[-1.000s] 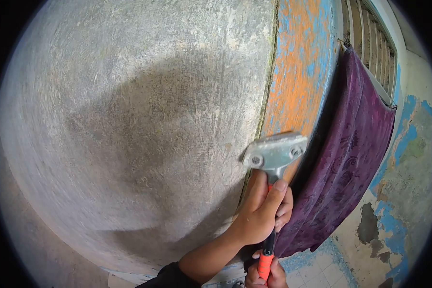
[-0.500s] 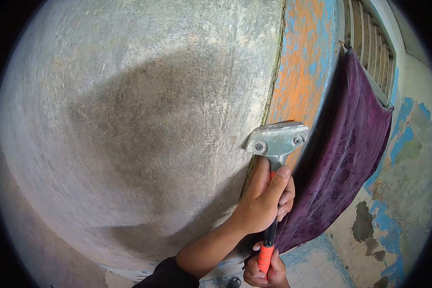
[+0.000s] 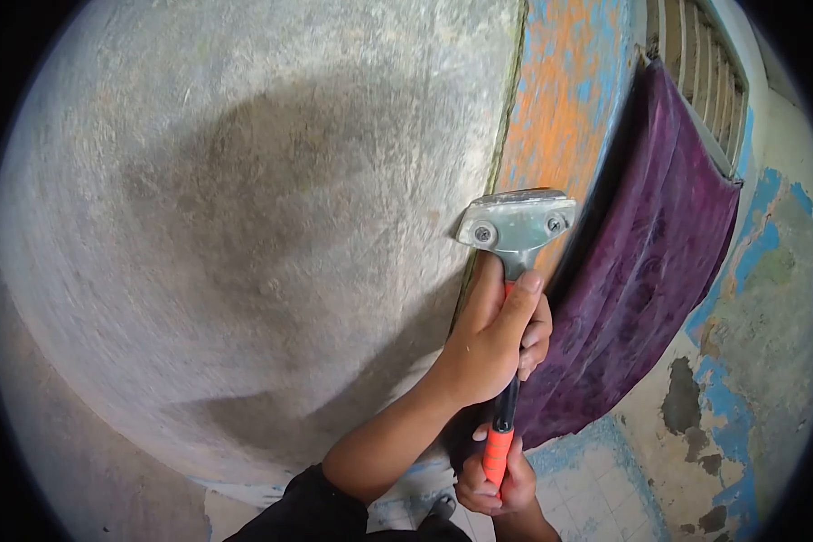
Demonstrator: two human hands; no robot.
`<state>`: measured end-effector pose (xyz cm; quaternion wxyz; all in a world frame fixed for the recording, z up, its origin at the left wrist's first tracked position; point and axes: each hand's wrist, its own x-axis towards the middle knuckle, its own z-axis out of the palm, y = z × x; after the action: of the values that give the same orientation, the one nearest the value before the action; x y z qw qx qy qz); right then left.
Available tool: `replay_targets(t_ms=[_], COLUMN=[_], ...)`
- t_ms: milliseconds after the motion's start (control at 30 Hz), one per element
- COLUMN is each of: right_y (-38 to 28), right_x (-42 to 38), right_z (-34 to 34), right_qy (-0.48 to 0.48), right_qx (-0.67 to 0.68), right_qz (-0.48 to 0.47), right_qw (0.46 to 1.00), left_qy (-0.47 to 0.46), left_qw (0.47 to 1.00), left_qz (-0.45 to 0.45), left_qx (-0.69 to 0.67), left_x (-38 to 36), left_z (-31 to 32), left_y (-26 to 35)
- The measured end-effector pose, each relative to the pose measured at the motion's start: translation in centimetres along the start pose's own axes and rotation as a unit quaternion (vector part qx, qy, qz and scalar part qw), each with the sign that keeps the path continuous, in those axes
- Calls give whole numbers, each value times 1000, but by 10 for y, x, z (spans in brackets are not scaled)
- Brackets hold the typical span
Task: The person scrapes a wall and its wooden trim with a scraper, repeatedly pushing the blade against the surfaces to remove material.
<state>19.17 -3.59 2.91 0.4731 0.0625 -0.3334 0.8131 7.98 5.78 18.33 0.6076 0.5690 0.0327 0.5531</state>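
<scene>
A long-handled scraper (image 3: 518,226) with a wide grey metal head and two screws lies against the wooden door frame (image 3: 560,99), whose face is patchy orange and blue. My left hand (image 3: 488,339) is closed around the handle just below the head, thumb along its top. Farther down, my right hand (image 3: 495,483) grips the orange end of the handle (image 3: 497,452). The head's left corner reaches over the edge where the frame meets the grey wall (image 3: 316,226). The blade's edge is hard to make out.
A purple curtain (image 3: 641,271) hangs just right of the frame, below a slatted vent (image 3: 696,72). Behind it stands a wall with peeling blue paint (image 3: 736,425). Pale floor tiles (image 3: 596,492) and a shoe (image 3: 443,506) show at the bottom.
Both hands and the scraper have shifted up in the view, the head sitting higher along the frame. The curtain and vent also appear slightly higher, so the camera has tilted a little.
</scene>
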Motion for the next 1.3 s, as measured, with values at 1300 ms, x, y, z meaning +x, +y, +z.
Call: replay_targets(t_ms=[1300], right_y=[25], right_x=[-48], right_z=[-47], right_qy=[130], right_qx=[-74], right_qz=[77], right_qw=[986], left_qy=[46], left_qw=[995], left_qz=[-85], left_qx=[-22], left_x=[-53], left_z=[-15], left_y=[-54])
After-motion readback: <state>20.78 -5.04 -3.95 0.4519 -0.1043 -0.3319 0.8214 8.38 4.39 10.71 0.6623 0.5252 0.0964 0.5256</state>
